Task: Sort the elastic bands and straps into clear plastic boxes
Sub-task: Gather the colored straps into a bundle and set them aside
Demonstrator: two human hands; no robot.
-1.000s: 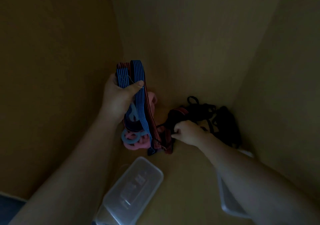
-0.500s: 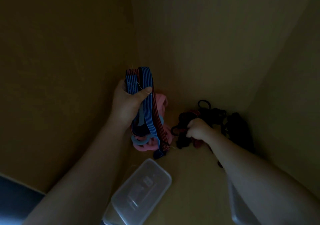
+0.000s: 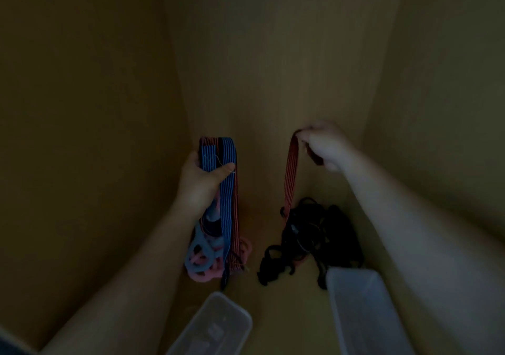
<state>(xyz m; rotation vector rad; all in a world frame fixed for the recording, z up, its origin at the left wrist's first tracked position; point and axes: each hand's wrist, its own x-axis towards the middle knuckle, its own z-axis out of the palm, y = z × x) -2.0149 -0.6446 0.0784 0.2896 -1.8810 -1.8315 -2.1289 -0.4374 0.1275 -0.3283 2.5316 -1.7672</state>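
Head view: a dim wooden corner is seen, closed in by walls at the left, back and right.

The left hand (image 3: pixel 203 182) is held up near the left wall. Its fingers and thumb are curled round a bundle of bands, and the thumb is pressed across the front. A blue striped band (image 3: pixel 226 190) is gripped at the front of the bundle, with a red striped band (image 3: pixel 236 218) just beside it on the right. Both are folded over at the top of the grip and hang straight down. Grey and pink rubber loops (image 3: pixel 199 257) dangle low in the same bundle, down at the wooden surface (image 3: pixel 273 294).

The right hand (image 3: pixel 325 144) is raised higher, well apart from the left. A red striped strap (image 3: pixel 290 174) is pinched between its curled fingertips and thumb. The strap is draped over the fingers and its long side runs down into a black tangle of straps (image 3: pixel 314 234). Whether it is caught in the tangle cannot be told.

The tangle is spread on the wooden surface, between the two forearms. A clear plastic box (image 3: pixel 216 327) is seen at the bottom centre. A second clear box (image 3: pixel 363 313) is seen at the bottom right, with its far corner right at the edge of the tangle and its right side hidden by the right forearm.
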